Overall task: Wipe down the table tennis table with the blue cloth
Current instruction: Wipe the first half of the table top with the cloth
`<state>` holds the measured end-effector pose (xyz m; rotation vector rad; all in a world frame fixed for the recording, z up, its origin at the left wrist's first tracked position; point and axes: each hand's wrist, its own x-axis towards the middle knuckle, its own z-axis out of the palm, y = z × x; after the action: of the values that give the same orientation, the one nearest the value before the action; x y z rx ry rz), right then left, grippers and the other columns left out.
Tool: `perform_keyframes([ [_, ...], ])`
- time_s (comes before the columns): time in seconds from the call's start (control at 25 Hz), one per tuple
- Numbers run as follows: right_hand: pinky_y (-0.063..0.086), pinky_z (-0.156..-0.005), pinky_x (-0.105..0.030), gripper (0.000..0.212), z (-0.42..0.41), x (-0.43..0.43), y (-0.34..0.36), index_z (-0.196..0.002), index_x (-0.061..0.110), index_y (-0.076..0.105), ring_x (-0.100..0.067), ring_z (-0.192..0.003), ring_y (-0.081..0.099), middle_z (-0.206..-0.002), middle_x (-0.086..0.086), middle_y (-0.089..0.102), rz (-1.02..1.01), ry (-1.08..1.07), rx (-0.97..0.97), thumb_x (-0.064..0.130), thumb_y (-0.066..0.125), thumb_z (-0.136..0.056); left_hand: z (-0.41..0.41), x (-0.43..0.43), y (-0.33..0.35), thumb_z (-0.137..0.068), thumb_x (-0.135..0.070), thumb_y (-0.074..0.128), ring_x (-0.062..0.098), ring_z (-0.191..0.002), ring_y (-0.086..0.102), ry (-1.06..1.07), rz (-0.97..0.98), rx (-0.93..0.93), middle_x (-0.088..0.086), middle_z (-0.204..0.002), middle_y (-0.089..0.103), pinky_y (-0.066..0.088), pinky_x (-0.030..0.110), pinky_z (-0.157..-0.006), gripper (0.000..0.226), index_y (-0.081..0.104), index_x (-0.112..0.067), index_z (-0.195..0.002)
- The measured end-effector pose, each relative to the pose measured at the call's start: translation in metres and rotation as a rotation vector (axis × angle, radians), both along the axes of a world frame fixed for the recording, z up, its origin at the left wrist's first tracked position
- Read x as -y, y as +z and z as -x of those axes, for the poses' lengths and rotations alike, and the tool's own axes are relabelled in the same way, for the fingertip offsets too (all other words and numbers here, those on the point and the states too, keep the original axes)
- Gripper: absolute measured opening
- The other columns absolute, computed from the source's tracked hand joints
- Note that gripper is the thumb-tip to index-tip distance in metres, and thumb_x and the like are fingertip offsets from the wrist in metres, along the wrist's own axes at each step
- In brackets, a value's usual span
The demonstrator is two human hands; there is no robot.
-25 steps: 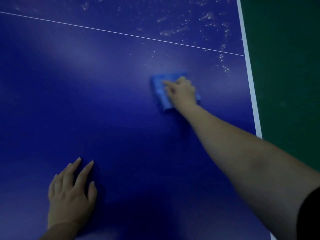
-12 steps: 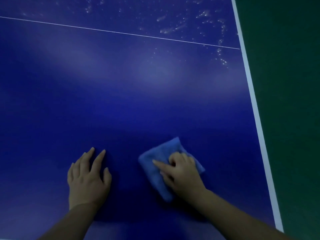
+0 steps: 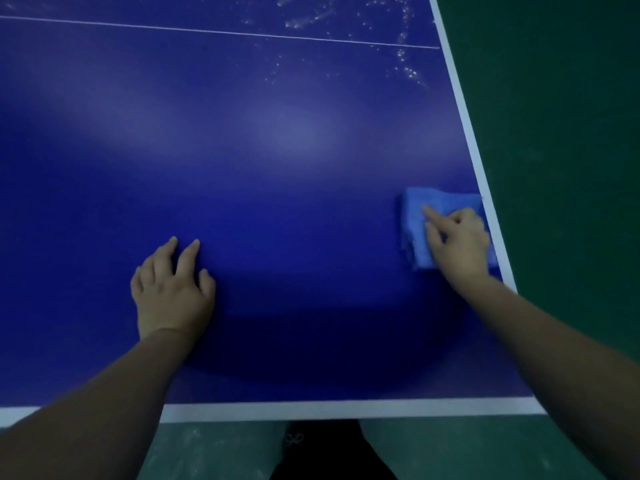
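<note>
Right hand [image 3: 459, 242] pressing folded blue cloth [image 3: 420, 223], long axis parallel to right sideline, on surface [image 3: 277, 140]; left hand [image 3: 171, 289] flat, open.

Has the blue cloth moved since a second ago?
Yes. The blue cloth, under the right hand, came back from near the thin white line and now sits against the table's right white edge.

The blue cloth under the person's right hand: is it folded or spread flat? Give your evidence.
Folded or bunched. The blue cloth forms a thick compact pad with layered left edges, pressed under the right hand.
</note>
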<state>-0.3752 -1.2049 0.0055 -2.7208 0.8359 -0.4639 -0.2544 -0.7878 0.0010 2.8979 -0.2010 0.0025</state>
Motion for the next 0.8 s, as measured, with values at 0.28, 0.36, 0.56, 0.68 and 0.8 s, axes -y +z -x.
perform_keyframes([
  [0.28,0.042,-0.058,-0.039,0.036,0.127,-0.034,0.004,-0.123,0.029,0.067,-0.025,-0.064,0.046,-0.076,-0.008,0.048,-0.013,0.700,-0.083,0.031,0.050,-0.092,0.020,0.045,0.018,-0.094,-0.022,0.046,0.038,-0.140,0.023,0.138,-0.047,-0.101,0.016,-0.154,0.028,0.016,0.061,-0.113,0.051,0.041,-0.013,-0.144],
  [0.36,0.043,-0.060,-0.039,0.035,0.098,0.003,0.003,-0.119,0.028,0.070,-0.027,-0.065,0.048,-0.077,-0.009,0.049,-0.020,0.744,-0.079,0.033,0.051,-0.090,0.030,0.094,0.017,-0.092,-0.019,0.048,0.037,-0.140,0.022,0.171,0.005,-0.087,0.016,-0.154,0.027,0.016,0.059,-0.113,0.049,0.044,-0.011,-0.141],
  [0.56,0.045,-0.067,-0.043,0.031,-0.053,0.128,0.002,-0.117,0.028,0.072,-0.032,-0.073,0.051,-0.081,-0.013,0.050,-0.009,0.754,-0.021,0.021,0.067,-0.087,0.021,0.263,0.015,-0.095,-0.024,0.048,0.031,-0.141,0.024,0.223,0.146,-0.054,0.010,-0.155,0.028,0.018,0.048,-0.115,0.049,0.042,-0.014,-0.143],
  [0.68,0.044,-0.073,-0.047,0.030,-0.168,0.202,0.002,-0.121,0.027,0.069,-0.037,-0.080,0.051,-0.087,-0.016,0.050,-0.009,0.832,-0.029,0.021,0.064,-0.091,-0.008,0.356,0.010,-0.098,-0.035,0.043,0.028,-0.141,0.023,0.387,0.147,-0.067,0.008,-0.155,0.027,0.019,0.046,-0.114,0.052,0.038,-0.018,-0.146],
  [0.8,0.042,-0.084,-0.044,0.031,-0.266,0.250,0.003,-0.126,0.037,0.063,-0.033,-0.092,0.048,-0.094,-0.008,0.043,0.009,0.826,-0.048,0.034,0.054,-0.097,-0.028,0.397,-0.003,-0.097,-0.046,0.033,0.030,-0.142,0.018,0.554,0.036,-0.076,0.007,-0.158,0.021,0.014,0.049,-0.114,0.057,0.029,-0.024,-0.150],
])
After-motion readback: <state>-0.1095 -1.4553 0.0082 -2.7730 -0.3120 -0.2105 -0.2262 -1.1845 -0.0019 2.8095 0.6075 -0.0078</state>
